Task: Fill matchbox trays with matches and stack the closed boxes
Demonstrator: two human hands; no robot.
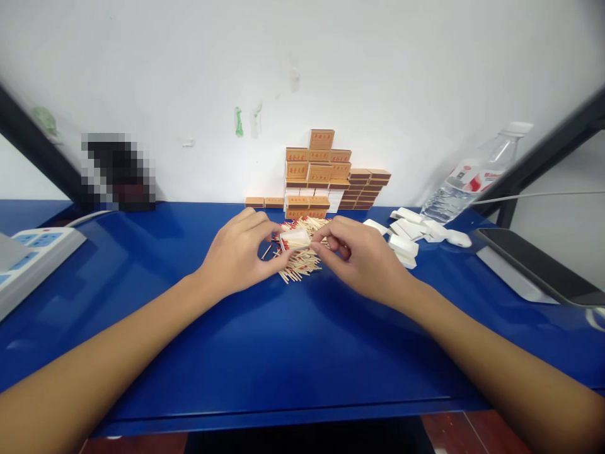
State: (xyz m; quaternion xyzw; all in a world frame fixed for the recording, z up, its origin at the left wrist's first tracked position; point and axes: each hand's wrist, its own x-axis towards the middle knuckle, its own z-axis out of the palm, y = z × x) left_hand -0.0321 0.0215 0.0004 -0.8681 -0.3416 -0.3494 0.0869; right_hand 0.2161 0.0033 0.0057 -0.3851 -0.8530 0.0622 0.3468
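Observation:
Between finger and thumb, my left hand [243, 249] grips a small white matchbox tray [295, 236] by its left end. Some matchsticks lie inside the tray, their red heads toward the left. At the tray's right end my right hand [357, 252] is closed in a pinch on the pale ends of matchsticks; its other fingers are curled in. Beneath and around both hands spreads a loose pile of red-headed matches [300, 268], partly covered by the tray and fingers.
Behind the pile, matchboxes [319, 173] are stacked against the wall. White empty trays [409, 230] lie at right, near a tilted plastic bottle [477, 170] and a dark phone [543, 265]. A power strip [42, 252] sits at left on the blue table [283, 359].

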